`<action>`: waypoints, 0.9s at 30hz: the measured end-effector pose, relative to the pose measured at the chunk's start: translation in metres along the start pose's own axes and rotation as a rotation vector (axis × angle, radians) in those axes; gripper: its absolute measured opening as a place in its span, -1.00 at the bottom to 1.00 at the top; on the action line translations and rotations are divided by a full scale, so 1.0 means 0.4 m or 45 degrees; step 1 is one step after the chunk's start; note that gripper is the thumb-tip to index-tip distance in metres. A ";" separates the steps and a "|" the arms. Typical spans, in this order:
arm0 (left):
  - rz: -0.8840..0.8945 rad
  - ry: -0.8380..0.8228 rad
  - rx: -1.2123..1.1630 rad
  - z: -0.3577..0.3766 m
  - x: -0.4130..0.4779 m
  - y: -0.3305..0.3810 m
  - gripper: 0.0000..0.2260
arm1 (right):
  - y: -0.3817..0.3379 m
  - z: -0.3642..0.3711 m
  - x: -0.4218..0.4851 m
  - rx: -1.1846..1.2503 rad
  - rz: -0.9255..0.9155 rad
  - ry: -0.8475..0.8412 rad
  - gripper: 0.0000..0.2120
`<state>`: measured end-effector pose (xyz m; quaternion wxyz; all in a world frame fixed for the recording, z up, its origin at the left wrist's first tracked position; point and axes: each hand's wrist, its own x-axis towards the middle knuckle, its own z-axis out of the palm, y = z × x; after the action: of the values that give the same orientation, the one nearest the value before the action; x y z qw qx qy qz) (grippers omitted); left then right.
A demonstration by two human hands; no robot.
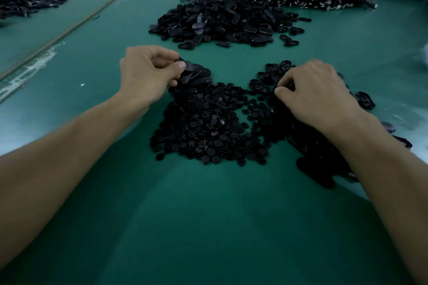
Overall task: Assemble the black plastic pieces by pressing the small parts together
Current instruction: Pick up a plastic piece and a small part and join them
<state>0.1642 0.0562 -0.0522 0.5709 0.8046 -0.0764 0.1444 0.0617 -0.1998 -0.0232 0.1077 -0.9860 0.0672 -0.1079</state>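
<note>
small round parts [208, 132] heaped nearest, between both arms | right hand [317, 90] fingers curled down into oval rings [261, 76], cannot tell if it holds one | left hand [148, 71] pinches stack of oval pieces [201, 74], long side pointing right, just behind the round heap | big pile [220, 23] far back

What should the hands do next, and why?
Probably the right hand should pinch one piece from the right pile it curls into and carry it to the oval pieces the left hand grips: the hands are apart, so nothing can be pressed together yet.
</note>
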 end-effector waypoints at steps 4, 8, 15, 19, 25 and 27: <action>0.068 -0.010 0.197 0.004 -0.001 -0.012 -0.87 | -0.003 -0.001 -0.007 0.030 -0.003 0.017 -0.67; 0.135 -0.043 0.347 0.004 -0.011 -0.009 -0.81 | -0.024 -0.002 -0.020 -0.012 -0.034 0.086 -0.69; 0.156 -0.069 0.388 0.007 -0.018 0.000 -0.77 | -0.030 -0.002 -0.022 0.009 0.036 0.080 -0.84; 0.186 -0.069 0.376 0.016 -0.032 0.014 -0.94 | -0.028 -0.005 -0.021 -0.031 0.052 0.110 -0.80; 0.225 -0.105 0.336 0.025 -0.048 0.034 -0.93 | -0.032 -0.004 -0.023 -0.042 0.038 0.055 -0.80; 0.226 -0.118 0.322 0.027 -0.051 0.038 -0.94 | -0.032 -0.002 -0.020 -0.053 0.029 0.090 -0.82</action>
<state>0.1423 0.0401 -0.0485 0.4458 0.8660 -0.1546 0.1656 0.0552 -0.1862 -0.0213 0.0858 -0.9828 0.0843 -0.1400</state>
